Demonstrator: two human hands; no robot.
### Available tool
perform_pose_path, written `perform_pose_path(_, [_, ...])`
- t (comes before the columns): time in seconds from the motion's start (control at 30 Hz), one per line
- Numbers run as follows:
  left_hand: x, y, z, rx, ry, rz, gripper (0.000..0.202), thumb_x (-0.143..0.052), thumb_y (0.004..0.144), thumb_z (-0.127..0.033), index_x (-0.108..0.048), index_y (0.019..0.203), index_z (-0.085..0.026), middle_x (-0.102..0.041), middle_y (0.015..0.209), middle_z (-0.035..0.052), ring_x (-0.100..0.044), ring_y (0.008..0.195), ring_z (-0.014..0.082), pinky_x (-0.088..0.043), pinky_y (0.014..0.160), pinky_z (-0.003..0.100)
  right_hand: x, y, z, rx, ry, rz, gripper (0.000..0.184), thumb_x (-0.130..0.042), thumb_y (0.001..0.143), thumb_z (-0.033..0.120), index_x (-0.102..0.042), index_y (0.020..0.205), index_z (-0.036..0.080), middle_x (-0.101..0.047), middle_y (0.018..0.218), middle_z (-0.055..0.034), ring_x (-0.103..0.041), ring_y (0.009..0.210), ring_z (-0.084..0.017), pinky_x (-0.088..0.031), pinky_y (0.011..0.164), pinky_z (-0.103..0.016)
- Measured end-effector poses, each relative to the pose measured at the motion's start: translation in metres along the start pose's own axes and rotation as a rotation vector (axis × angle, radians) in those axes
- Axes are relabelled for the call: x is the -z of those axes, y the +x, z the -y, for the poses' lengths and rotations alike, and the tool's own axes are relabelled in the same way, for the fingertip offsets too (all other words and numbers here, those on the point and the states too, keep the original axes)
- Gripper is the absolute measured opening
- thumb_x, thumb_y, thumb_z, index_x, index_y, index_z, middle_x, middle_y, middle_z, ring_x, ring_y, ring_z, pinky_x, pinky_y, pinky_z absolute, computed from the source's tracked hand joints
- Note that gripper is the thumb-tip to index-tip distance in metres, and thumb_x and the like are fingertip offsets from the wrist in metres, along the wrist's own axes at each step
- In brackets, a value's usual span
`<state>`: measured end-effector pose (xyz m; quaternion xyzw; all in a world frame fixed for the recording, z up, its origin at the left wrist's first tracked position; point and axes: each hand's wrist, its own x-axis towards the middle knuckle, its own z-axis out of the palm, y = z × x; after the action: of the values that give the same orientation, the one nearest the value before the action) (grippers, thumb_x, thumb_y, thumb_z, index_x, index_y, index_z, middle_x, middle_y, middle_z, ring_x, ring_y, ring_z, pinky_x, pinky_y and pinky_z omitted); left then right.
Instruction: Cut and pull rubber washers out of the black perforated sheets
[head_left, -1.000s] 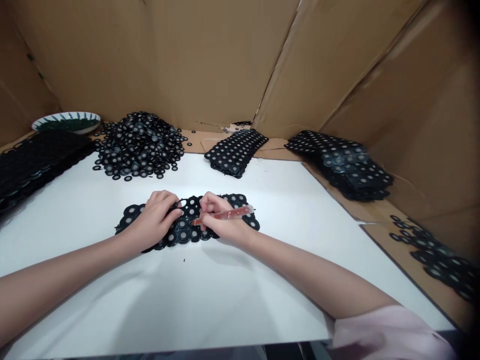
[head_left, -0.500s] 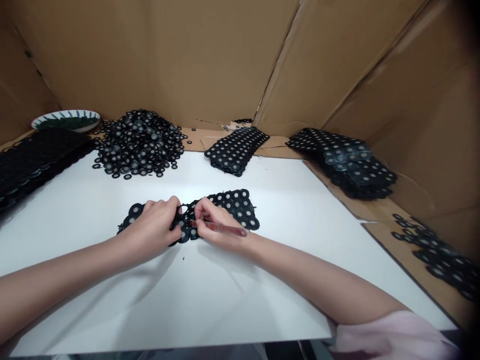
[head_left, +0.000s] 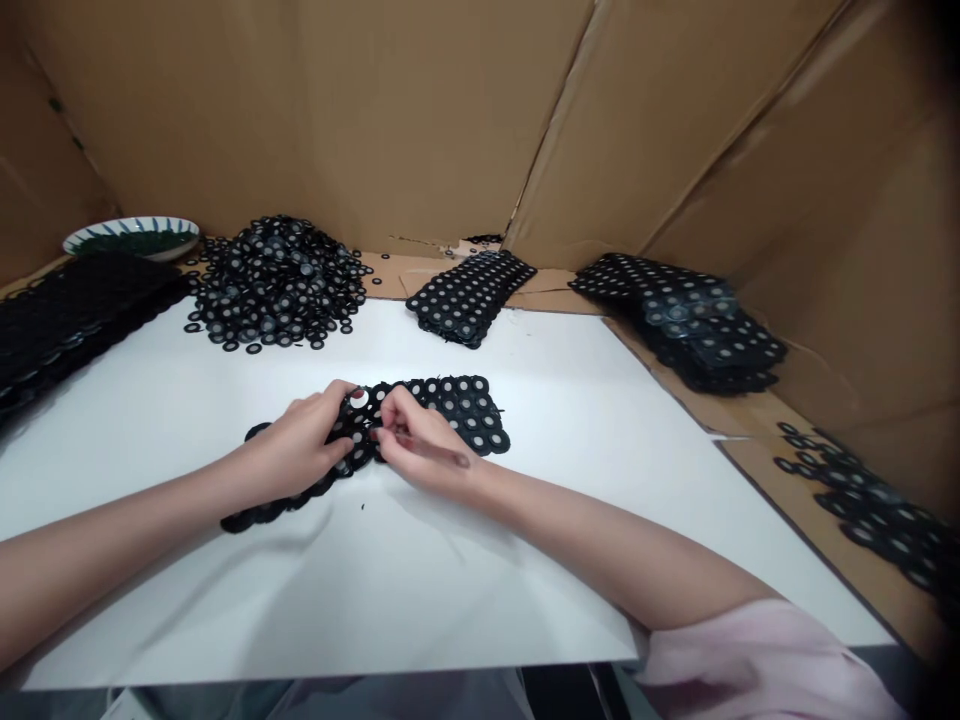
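Note:
A strip of joined black rings (head_left: 469, 405) with pale centres lies across the white board in front of me. My left hand (head_left: 300, 445) grips its middle between thumb and fingers, covering much of the left part. In my closed right hand (head_left: 424, 440) is a slim tool with a reddish, see-through handle (head_left: 456, 458). Its tip is hidden among the rings, just right of my left fingertips. Between the hands one hole (head_left: 360, 399) in the strip shows plain white.
A heap of loose black rings (head_left: 277, 285) stands at the back left, near a blue-and-white dish (head_left: 135, 225). Stacks of ring sheets lie at the far left (head_left: 67, 310), back middle (head_left: 472, 295) and right (head_left: 690, 320). Cardboard walls (head_left: 337, 120) surround the white board (head_left: 450, 600).
The strip's left part has swung toward me and shows more below my left wrist. My left thumb and fingers have spread a little. The tool's handle has turned and is less visible.

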<state>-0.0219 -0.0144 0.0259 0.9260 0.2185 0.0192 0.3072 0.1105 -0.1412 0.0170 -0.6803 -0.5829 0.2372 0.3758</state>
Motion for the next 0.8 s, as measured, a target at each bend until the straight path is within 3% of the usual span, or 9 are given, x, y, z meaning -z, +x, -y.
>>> perform_pose_path(0.13, [0.012, 0.009, 0.019, -0.114, 0.111, 0.015, 0.053, -0.053, 0.073, -0.044, -0.038, 0.120, -0.024, -0.052, 0.112, 0.0081, -0.047, 0.105, 0.0273, -0.038, 0.086, 0.039, 0.006, -0.001, -0.003, -0.090, 0.241, 0.044, 0.009, -0.039, 0.074, 0.015, -0.033, 0.078, 0.022, -0.045, 0.059, 0.0063, -0.040, 0.049, -0.008, -0.031, 0.047, -0.019])
perform_pose_path(0.3, [0.025, 0.019, 0.036, -0.309, 0.191, 0.013, 0.067, -0.056, 0.070, -0.054, -0.035, 0.125, -0.023, -0.045, 0.119, 0.0092, -0.040, 0.111, 0.0269, -0.035, 0.092, 0.040, 0.005, -0.002, -0.004, -0.131, 0.262, 0.060, 0.011, -0.040, 0.072, 0.015, -0.034, 0.078, 0.022, -0.049, 0.059, 0.0059, -0.044, 0.051, -0.008, -0.033, 0.049, -0.019])
perform_pose_path(0.47, [0.028, 0.018, 0.032, -0.553, 0.217, -0.054, 0.030, -0.044, 0.084, -0.034, -0.053, 0.109, -0.021, -0.055, 0.101, 0.0069, -0.046, 0.098, 0.0203, -0.036, 0.089, 0.036, 0.004, -0.002, -0.005, -0.141, 0.281, 0.042, 0.008, -0.043, 0.076, 0.020, -0.035, 0.079, 0.022, -0.053, 0.062, 0.0048, -0.049, 0.056, -0.009, -0.036, 0.054, -0.021])
perform_pose_path(0.57, [0.023, 0.017, 0.030, -0.567, 0.129, 0.014, 0.029, -0.039, 0.085, -0.024, -0.056, 0.108, -0.022, -0.056, 0.094, 0.0058, -0.049, 0.092, 0.0173, -0.040, 0.083, 0.030, 0.004, -0.002, -0.007, -0.148, 0.335, 0.031, 0.009, -0.043, 0.075, 0.018, -0.035, 0.079, 0.021, -0.051, 0.058, 0.0053, -0.048, 0.054, -0.009, -0.036, 0.053, -0.021])
perform_pose_path(0.8, [0.020, 0.021, 0.030, -0.568, 0.040, 0.102, 0.025, -0.043, 0.081, -0.020, -0.063, 0.097, -0.024, -0.055, 0.096, 0.0034, -0.050, 0.092, 0.0150, -0.041, 0.083, 0.027, 0.003, -0.001, -0.009, -0.151, 0.339, 0.003, 0.009, -0.043, 0.075, 0.020, -0.035, 0.080, 0.021, -0.050, 0.058, 0.0057, -0.046, 0.052, -0.009, -0.035, 0.051, -0.021])
